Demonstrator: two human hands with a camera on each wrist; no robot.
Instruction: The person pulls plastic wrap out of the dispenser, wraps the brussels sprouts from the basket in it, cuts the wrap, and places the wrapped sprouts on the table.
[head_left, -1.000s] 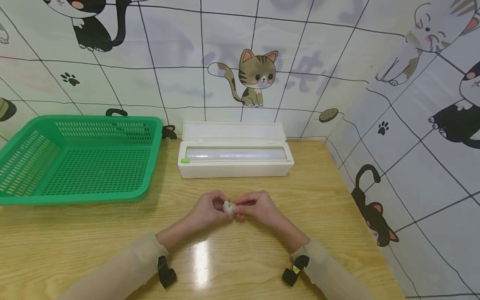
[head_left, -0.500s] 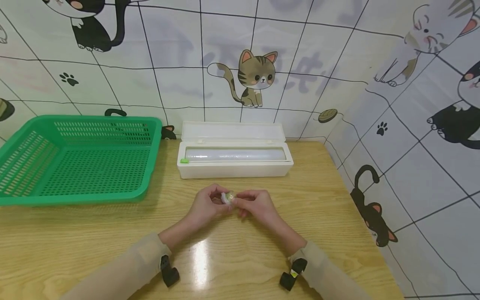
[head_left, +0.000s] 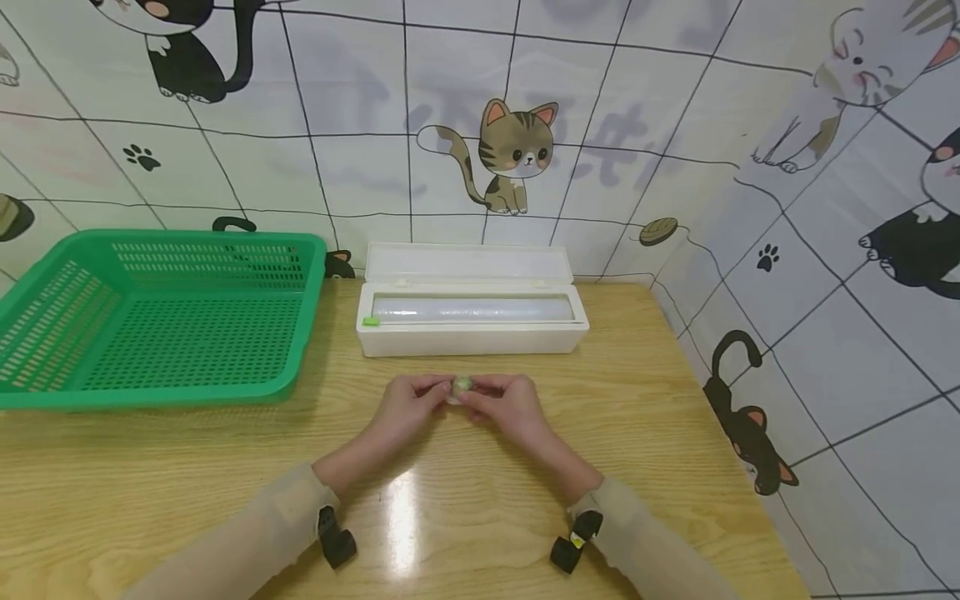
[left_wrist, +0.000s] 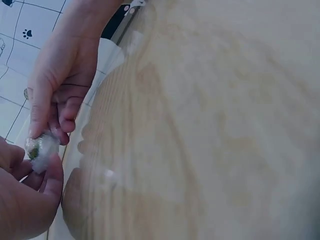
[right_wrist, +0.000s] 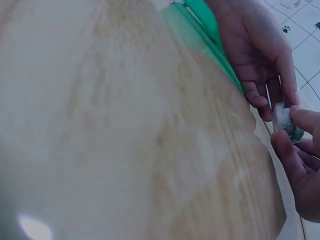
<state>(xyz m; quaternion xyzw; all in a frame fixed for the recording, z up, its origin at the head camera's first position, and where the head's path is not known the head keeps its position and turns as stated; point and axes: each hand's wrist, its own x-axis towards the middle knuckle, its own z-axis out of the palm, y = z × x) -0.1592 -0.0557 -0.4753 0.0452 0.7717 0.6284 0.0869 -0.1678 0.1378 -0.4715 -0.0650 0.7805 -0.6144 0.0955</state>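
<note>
A small, roundish greenish item wrapped in clear plastic film (head_left: 462,384) is between my two hands, just above the table in front of the white box. The left hand (head_left: 405,407) pinches its left side between thumb and fingers. On the other side, the right hand (head_left: 515,407) pinches it the same way. Up close in the left wrist view, the film-wrapped bundle (left_wrist: 45,151) looks crumpled, with a dark green patch showing. Whitish bunched film and green contents also appear on the bundle (right_wrist: 283,120) in the right wrist view. What exactly is inside cannot be told.
Behind the hands stands a white cling film dispenser (head_left: 472,340), its lid raised, a film roll inside and a green slider at its left. A green plastic basket (head_left: 296,367) is at the left. The wooden table (head_left: 480,533) meets a cat-patterned wall covering (head_left: 360,175).
Both hands have shifted slightly away from the body with the wrapped bundle. The bundle has been turned between the fingers, so its green side now faces up.
</note>
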